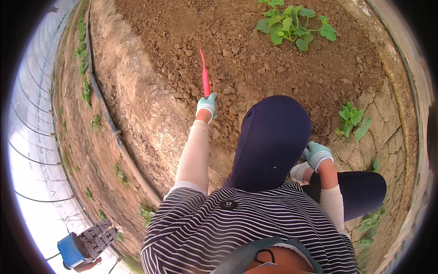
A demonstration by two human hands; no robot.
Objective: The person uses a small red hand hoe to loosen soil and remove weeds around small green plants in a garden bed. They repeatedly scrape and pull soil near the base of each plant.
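My left hand (206, 105), in a pale green and white glove, grips the rear of a slim red hand tool (205, 78). Its narrow neck points away from me over loose brown soil (239, 58); the working end cannot be made out against the clods. My right hand (318, 156), gloved the same way, rests low beside my raised knee (279, 137). Its fingers are curled and partly hidden, so whether they hold anything is unclear. A leafy green plant (291, 25) grows in the soil ahead, and a smaller one (350, 118) stands right of my knee.
A dark hose (111, 123) runs along the left of the bed. Beyond it are rows of small plants (82, 48) and a plastic greenhouse wall (32, 113). At lower left, another person (97, 239) is near a blue box (72, 251). Cracked soil (379, 126) lies right.
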